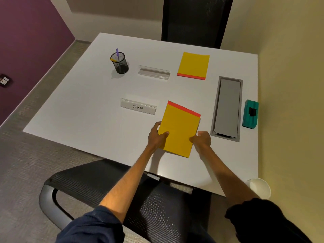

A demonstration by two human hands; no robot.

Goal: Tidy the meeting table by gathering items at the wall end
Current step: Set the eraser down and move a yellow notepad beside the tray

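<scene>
A: Hands? Pad where?
B: Left hand [156,135] and right hand [201,138] pinch near yellow pad [180,128] edges, near side of surface [78,102].
A: Handling?
B: Likely light, flexible; grip both side edges.

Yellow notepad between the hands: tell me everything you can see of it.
The yellow notepad is a paper pad with a plain yellow top sheet and a red-orange strip along its far edge. It sits slightly skewed near the front edge of the table, between the OSTRICH name card and the grey cable hatch. The left hand grips its left edge, the right hand its right edge, thumbs on top. Whether it is lifted is unclear.
</scene>
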